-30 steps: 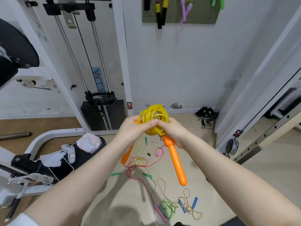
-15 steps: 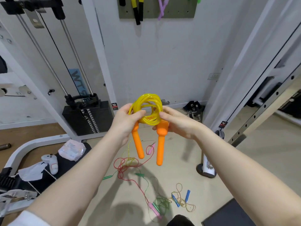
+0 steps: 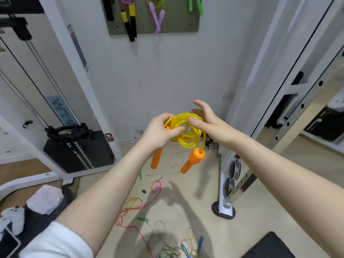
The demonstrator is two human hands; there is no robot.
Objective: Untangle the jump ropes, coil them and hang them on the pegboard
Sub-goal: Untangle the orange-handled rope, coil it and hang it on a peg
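Observation:
A yellow jump rope (image 3: pixel 186 133) wound into a coil is held at chest height, its two orange handles (image 3: pixel 193 161) dangling below. My left hand (image 3: pixel 160 131) grips the coil's left side with curled fingers. On the right, my right hand (image 3: pixel 210 123) lays its thumb on the coil, its fingers straight and spread behind it. The olive pegboard (image 3: pixel 178 25) hangs on the wall above, carrying ropes with black-and-yellow handles (image 3: pixel 130 21), purple handles (image 3: pixel 158 17) and green handles (image 3: pixel 195 4). A tangle of red, yellow and green ropes (image 3: pixel 130 211) lies on the floor below.
A cable machine with a black weight stack (image 3: pixel 78 146) stands at the left. To the right is a white rack upright (image 3: pixel 227 183) with small plates. A padded bench (image 3: pixel 37 216) holds a white controller and a bag at lower left. A black mat corner (image 3: pixel 270 246) shows at lower right.
Both hands have lifted the coil higher toward the pegboard. My right hand has opened its fingers and only its thumb stays on the coil. The handles now dangle freely.

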